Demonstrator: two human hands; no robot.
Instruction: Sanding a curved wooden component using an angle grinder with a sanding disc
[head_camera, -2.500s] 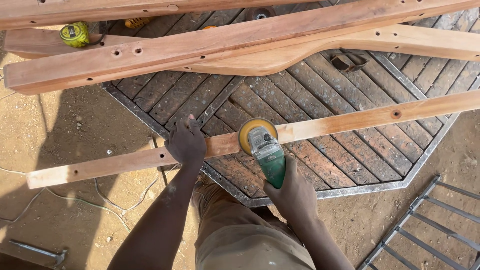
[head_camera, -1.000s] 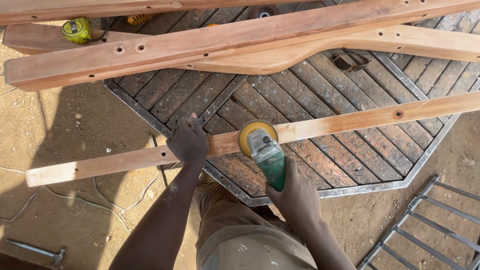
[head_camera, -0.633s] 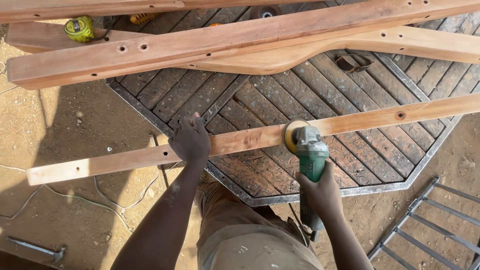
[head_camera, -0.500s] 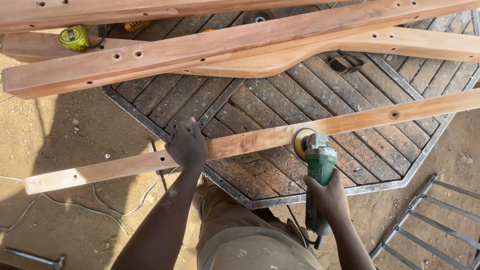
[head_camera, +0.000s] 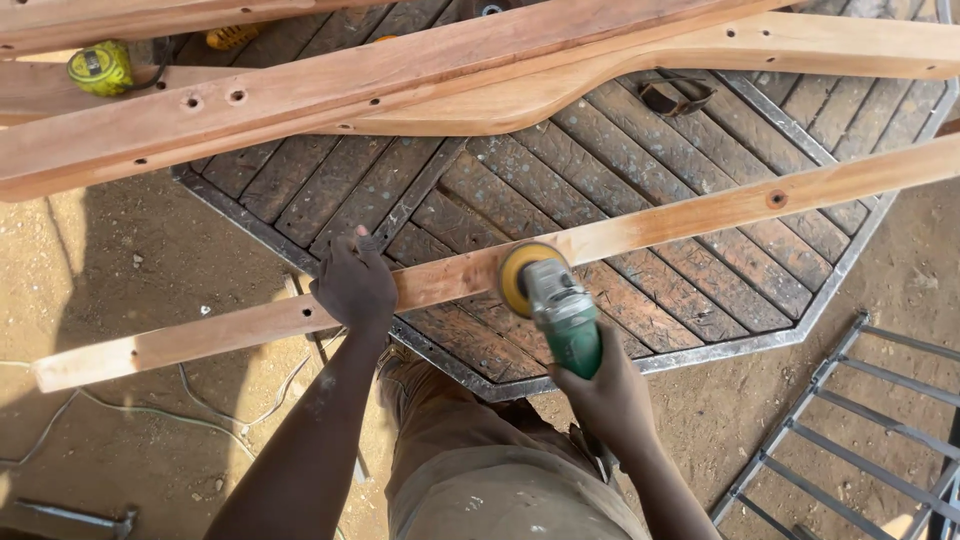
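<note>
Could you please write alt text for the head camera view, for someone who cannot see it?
Seen from above, a person's right hand holds a green sander with its yellow disc on a long wooden slat, while the left hand presses the slat down. The slat lies across an octagonal slatted tabletop on sandy ground, with bigger wooden pieces beyond.

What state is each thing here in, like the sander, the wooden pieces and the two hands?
Left hand: pressed flat on the long slat.
Right hand: gripping the green sander's body.
Green sander: disc against the slat's near edge.
Long slat: lying across the table, overhanging both sides.
Octagonal table: flat, bearing the wood.
Tape measure: closed, lying behind the wood.
</note>
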